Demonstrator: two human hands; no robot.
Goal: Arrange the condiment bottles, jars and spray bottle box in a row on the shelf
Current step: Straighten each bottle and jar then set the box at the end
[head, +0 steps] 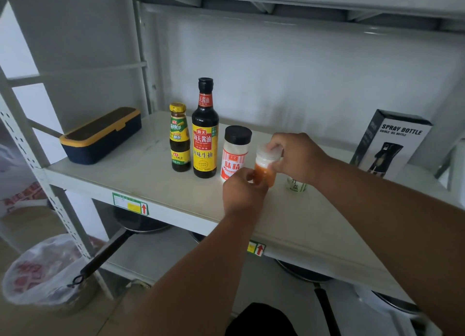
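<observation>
1. Condiment items stand on the middle shelf point(156, 184) of a pale metal rack, forming a row that runs left to right along its middle.
2. Orange sauce jar point(264, 168), with a translucent lid, sits at the right end of the row, just beside the white seasoning shaker point(235, 153) with a black cap.
3. Right hand point(299, 157) grips the jar's lid from above and the right, fingers curled round it.
4. Left hand point(242, 192) closes on the jar's lower body from the near side, thumb and fingers pinching it.
5. Tall soy sauce bottle point(205, 131), dark with a yellow label, stands upright left of the shaker; the small sauce bottle point(179, 138) with a yellow cap stands just left of it.
6. Small clear salt bottle point(296, 184) with green lettering stands right of the jar, mostly hidden behind the right wrist.
7. Spray bottle box point(388, 144) stands upright far right on the shelf, well apart from the row.
8. Navy lidded box point(100, 135) with a yellow rim lies at the far left of the shelf.
9. Dark frying pan point(120, 240) rests on the lower shelf, handle projecting towards a bag-lined waste bin point(45, 272) on the floor.
</observation>
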